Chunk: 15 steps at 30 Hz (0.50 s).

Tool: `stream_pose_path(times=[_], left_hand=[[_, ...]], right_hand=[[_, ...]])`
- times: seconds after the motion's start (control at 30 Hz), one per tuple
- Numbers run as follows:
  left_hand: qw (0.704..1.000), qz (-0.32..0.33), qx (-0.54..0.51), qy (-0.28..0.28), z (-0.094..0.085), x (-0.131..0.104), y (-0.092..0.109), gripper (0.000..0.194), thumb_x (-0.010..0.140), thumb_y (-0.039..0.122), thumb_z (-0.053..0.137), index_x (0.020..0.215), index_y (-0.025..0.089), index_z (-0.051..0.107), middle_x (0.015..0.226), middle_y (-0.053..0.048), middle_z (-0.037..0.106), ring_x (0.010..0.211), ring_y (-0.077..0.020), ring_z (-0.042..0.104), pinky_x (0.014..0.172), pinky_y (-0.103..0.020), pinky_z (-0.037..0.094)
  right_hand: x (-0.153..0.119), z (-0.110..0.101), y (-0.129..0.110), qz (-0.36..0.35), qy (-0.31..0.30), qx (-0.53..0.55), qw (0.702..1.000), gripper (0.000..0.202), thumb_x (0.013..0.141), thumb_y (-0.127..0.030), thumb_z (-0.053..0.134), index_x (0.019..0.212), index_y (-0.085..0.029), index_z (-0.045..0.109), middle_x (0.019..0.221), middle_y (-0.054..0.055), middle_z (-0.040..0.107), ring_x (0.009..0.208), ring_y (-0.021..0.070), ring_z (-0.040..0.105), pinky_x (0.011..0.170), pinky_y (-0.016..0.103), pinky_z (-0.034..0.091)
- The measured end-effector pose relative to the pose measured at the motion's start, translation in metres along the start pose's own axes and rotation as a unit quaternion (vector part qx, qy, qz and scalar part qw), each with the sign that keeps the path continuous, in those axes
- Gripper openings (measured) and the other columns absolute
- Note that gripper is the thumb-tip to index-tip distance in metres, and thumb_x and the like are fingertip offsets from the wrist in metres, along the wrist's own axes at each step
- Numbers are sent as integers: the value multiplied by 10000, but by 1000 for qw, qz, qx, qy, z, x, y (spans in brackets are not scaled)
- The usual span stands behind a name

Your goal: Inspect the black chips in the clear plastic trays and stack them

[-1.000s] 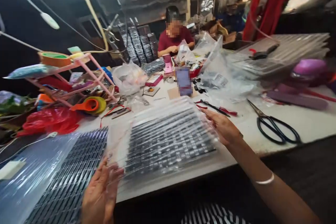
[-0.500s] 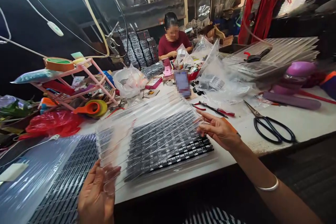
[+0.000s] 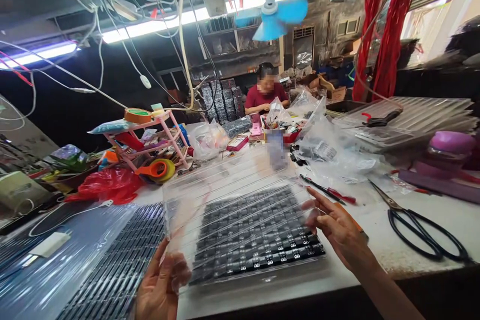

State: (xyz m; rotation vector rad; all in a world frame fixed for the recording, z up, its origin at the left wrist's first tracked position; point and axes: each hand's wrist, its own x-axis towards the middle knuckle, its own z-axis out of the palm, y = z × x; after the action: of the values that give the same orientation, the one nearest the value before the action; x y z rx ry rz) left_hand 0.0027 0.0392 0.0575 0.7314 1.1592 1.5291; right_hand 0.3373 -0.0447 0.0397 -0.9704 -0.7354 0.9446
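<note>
A clear ribbed plastic tray (image 3: 228, 172) is gripped at its left edge by my left hand (image 3: 160, 280), and the fingers show through the plastic. My right hand (image 3: 337, 222) pinches the opposite edge between thumb and fingers. Beneath the clear tray lie rows of black strips (image 3: 270, 255) with small white markings, close together on the white worktable (image 3: 397, 260). The tray covers most of them, slightly tilted. Whether it touches them, I cannot tell. More dark strips under plastic film (image 3: 112, 255) lie left of my left hand.
Right of my right hand lie large black-handled scissors (image 3: 412, 225) and pliers (image 3: 337, 195). Stacked clear trays (image 3: 420, 115) stand at the back right. On the left are a pink rack (image 3: 150, 137) and a red plastic bag (image 3: 108, 185). A person (image 3: 267, 92) sits across the table.
The view has tilted upward, showing the fan and ceiling lights. My hands still hold the clear tray, which now lies more squarely over the black strips.
</note>
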Motion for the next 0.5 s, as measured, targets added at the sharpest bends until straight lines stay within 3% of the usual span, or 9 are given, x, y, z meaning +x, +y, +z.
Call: stream_pose_path(times=[0.2, 0.5], left_hand=[[999, -4, -26, 30, 0, 3, -1, 737, 321, 406, 922, 1009, 246, 712, 633, 26, 664, 499, -78, 558, 454, -152, 505], [999, 33, 0, -5, -1, 4, -3, 705, 459, 414, 891, 1112, 258, 674, 638, 44, 616, 522, -74, 521, 426, -142, 441]], right_hand=[[-5, 0, 9, -30, -3, -44, 999, 544, 852, -226, 518, 1385, -284, 423, 1044, 32, 578, 718, 131, 579, 635, 289, 469], [-9, -3, 12, -40, 24, -54, 997, 519, 854, -268, 559, 1363, -297, 459, 1042, 45, 580, 726, 143, 567, 642, 297, 474]])
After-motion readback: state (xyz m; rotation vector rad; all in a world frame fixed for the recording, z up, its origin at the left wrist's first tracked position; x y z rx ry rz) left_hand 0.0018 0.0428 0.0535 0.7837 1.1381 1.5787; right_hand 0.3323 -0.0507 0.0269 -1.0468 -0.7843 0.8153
